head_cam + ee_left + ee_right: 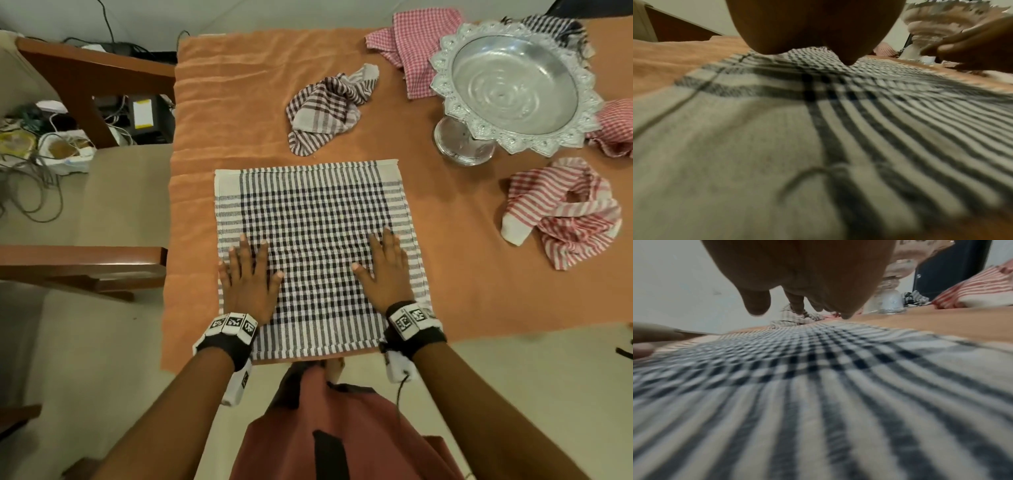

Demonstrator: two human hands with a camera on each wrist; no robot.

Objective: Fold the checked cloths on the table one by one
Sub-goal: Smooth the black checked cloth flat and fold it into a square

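Note:
A black-and-white checked cloth [315, 240] lies spread flat on the orange table cover, near the table's front edge. My left hand [248, 270] rests flat on its left side with fingers straight. My right hand [385, 270] lies flat on its right side, fingers straight too. Both wrist views show the same cloth [818, 146] [818, 394] close beneath the palms. A crumpled brown checked cloth [329, 109] sits behind it. Crumpled red checked cloths lie at the right [561, 212] and at the back [414, 44].
A silver footed bowl [513, 89] stands at the back right, with a dark checked cloth [555, 27] behind it and another red cloth [616, 126] at its right. A wooden armchair [85, 205] stands left of the table. The orange cover [239, 85] is bare at the back left.

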